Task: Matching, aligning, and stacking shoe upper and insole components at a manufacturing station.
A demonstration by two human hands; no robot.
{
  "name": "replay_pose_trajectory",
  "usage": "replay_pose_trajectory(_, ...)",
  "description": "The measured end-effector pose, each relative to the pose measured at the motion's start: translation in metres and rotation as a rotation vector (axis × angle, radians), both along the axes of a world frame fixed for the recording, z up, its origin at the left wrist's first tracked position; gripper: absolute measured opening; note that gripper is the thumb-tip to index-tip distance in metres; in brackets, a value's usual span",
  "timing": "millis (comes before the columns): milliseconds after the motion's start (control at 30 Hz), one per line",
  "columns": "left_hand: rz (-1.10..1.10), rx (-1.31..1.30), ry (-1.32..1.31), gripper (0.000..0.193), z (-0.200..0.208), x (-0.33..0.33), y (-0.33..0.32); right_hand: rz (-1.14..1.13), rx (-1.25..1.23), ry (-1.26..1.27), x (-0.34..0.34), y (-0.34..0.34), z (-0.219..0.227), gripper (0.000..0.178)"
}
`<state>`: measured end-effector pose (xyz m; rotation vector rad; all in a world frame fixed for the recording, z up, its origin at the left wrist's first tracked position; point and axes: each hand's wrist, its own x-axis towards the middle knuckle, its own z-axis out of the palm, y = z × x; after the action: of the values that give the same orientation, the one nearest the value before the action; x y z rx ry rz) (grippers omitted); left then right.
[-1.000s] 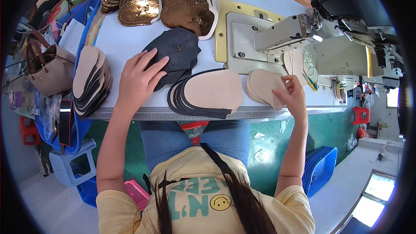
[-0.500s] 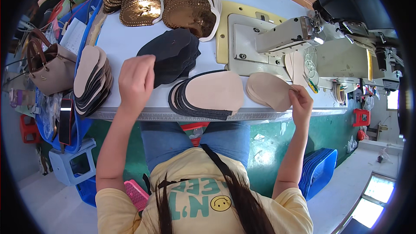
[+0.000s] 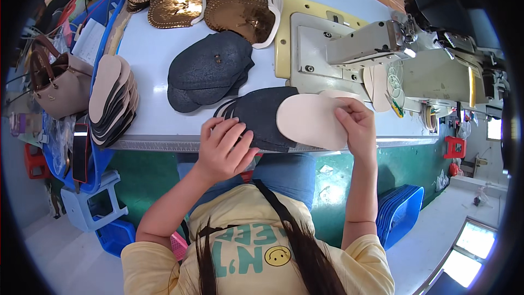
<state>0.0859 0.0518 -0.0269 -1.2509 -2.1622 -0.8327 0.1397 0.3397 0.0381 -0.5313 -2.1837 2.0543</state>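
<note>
My right hand pinches the right end of a beige rounded shoe-sole piece, thumb on top. The piece's left end overlaps a stack of dark sole pieces at the table's front edge. At that stack's near left side is my left hand, fingers bent and apart, fingertips at the pieces' edge; I see nothing gripped in it. Another beige piece shows partly behind the held one. Farther back lies a pile of black rounded pieces, a small mark on its top one.
A sewing machine stands at the back right. Gold stitched pieces lie in piles at the back. Beige and black soles are stacked at the left, near a blue bin and a handbag. Scissors lie at right.
My left hand has come from the black pile to the front stack. That stack now shows black on top instead of beige. My right hand has moved slightly left with a beige sole piece.
</note>
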Motion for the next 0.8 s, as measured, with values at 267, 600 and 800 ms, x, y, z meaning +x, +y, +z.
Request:
replay_pose_trajectory(267,0.036,0.042,-0.031,0.035,-0.005,0.009,0.0,0.157,0.125,-0.104,-0.032,-0.035,-0.005,0.019)
replay_pose_trajectory(600,0.077,0.098,-0.026,0.035,-0.01,0.011,0.001,0.17,0.13,-0.137,-0.035,-0.037,-0.01,0.019)
replay_pose_trajectory(800,0.107,-0.01,-0.027,0.031,-0.009,0.013,0.003,0.108,0.304,-0.156,-0.031,-0.047,-0.008,0.028)
